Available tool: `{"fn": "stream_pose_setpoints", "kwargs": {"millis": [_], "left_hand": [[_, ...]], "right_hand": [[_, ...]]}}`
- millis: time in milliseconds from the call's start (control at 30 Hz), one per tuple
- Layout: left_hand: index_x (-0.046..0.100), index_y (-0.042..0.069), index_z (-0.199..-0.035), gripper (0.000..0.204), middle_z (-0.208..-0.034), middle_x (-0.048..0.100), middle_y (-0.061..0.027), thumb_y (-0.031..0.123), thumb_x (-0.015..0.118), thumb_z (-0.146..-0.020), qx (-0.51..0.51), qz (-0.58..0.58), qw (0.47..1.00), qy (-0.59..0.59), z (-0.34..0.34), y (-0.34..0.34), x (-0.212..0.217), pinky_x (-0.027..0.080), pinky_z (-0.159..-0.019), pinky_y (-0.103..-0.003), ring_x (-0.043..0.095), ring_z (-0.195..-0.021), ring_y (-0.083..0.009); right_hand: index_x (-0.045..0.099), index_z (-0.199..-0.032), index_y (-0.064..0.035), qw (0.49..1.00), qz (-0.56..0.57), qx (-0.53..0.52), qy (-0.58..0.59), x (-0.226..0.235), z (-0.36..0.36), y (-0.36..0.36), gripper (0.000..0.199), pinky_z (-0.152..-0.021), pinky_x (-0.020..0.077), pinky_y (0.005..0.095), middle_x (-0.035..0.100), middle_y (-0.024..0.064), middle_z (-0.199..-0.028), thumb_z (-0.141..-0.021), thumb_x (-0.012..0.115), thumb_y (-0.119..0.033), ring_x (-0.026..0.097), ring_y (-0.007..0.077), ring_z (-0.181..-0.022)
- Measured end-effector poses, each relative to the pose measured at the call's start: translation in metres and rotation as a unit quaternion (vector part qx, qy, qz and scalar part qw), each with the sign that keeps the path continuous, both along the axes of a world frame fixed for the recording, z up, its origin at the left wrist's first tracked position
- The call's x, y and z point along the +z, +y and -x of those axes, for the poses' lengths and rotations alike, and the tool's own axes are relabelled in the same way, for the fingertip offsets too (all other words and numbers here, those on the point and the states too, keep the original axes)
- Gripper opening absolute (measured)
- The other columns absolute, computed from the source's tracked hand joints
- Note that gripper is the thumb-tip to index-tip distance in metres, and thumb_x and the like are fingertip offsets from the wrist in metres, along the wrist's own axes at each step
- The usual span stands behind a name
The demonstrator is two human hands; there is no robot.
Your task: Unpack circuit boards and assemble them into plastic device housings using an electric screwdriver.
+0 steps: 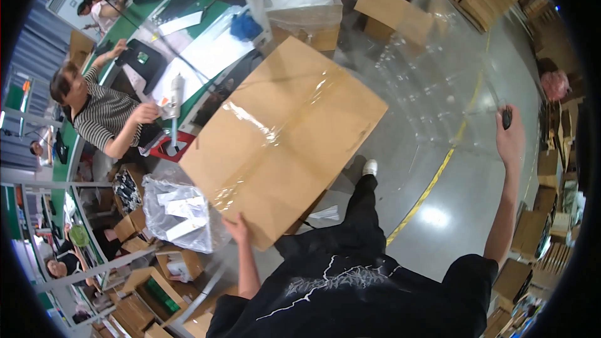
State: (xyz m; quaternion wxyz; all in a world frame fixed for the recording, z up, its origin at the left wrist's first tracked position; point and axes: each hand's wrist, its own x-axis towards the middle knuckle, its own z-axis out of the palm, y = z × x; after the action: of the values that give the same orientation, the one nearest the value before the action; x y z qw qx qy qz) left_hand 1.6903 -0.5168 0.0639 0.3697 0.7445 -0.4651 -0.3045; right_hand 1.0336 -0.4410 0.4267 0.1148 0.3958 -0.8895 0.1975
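Note:
A large cardboard box (319,128) with clear tape across its top stands tilted in view before me. At its near left corner my left hand (238,230) grips the edge, fingers against the side. Out to the far right, my right hand (510,134) is raised on a stretched arm, closed around a small black object (507,118) whose kind I cannot make out. Between that hand and the box spreads a see-through plastic sheet (426,81); whether the right hand holds it, I cannot tell.
At the left, a person in a striped top (103,111) works at a green bench (210,25). A plastic bag with white pieces (181,209) sits beside the box. An open carton (391,3) stands beyond it. Yellow floor tape (426,194) runs on the right, near stacked cartons (532,231).

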Motion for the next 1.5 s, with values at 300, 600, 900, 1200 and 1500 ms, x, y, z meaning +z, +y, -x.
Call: {"fn": "stream_pose_setpoints", "kwargs": {"millis": [300,600,900,1200,1500], "left_hand": [[0.031,0.003,-0.131,0.08,-0.136,0.03,-0.0221,0.03,0.072,-0.068,-0.074,-0.106,0.943,-0.305,0.167,-0.047,0.055,0.024,-0.103,-0.044,0.029,-0.125,-0.0368],[0.015,0.008,-0.14,0.103,-0.144,0.013,-0.0204,0.04,0.076,-0.062,-0.019,-0.183,0.974,-0.135,0.322,0.003,0.041,0.015,-0.106,-0.048,0.01,-0.134,-0.0353],[0.006,0.012,-0.142,0.121,-0.146,0.002,-0.0184,0.043,0.08,-0.051,0.06,-0.24,0.917,-0.312,0.378,-0.014,0.052,0.01,-0.104,-0.055,0.003,-0.134,-0.0394],[0.012,0.012,-0.141,0.107,-0.145,0.013,-0.0164,0.032,0.078,-0.059,0.057,-0.247,0.953,-0.165,0.352,-0.011,0.048,0.019,-0.106,-0.045,0.013,-0.134,-0.0327],[0.046,0.004,-0.122,0.05,-0.106,0.059,-0.0085,0.016,0.066,-0.078,0.082,-0.204,0.882,0.417,0.602,-0.022,0.102,0.044,-0.086,-0.031,0.055,-0.097,-0.0142]], "right_hand": [[0.047,-0.108,-0.0084,0.965,-0.073,0.249,-0.04,-0.036,0.13,-0.219,0.03,-0.073,0.0457,0.0399,0.06,0.0141,-0.098,-0.081,0.056,-0.019,0.058,0.0329,-0.089],[0.058,-0.099,-0.0046,0.891,-0.284,0.335,0.116,-0.093,0.109,-0.452,0.028,-0.072,0.0506,0.042,0.064,0.014,-0.095,-0.071,0.059,-0.009,0.062,0.0317,-0.089],[0.068,-0.086,-0.0063,0.801,-0.425,0.41,0.096,-0.165,0.061,-0.563,0.025,-0.072,0.0514,0.0381,0.065,0.0145,-0.092,-0.062,0.064,-0.007,0.062,0.0295,-0.09],[0.067,-0.089,-0.0092,0.785,-0.4,0.473,0.023,-0.358,0.063,-0.651,0.022,-0.075,0.0496,0.0408,0.064,0.0145,-0.098,-0.068,0.059,-0.01,0.06,0.0306,-0.095],[0.059,-0.103,-0.0049,0.656,-0.562,0.499,0.068,-0.473,0.064,-0.699,0.033,-0.079,0.0481,0.0404,0.061,0.0191,-0.102,-0.071,0.055,-0.013,0.058,0.0313,-0.098]]}}
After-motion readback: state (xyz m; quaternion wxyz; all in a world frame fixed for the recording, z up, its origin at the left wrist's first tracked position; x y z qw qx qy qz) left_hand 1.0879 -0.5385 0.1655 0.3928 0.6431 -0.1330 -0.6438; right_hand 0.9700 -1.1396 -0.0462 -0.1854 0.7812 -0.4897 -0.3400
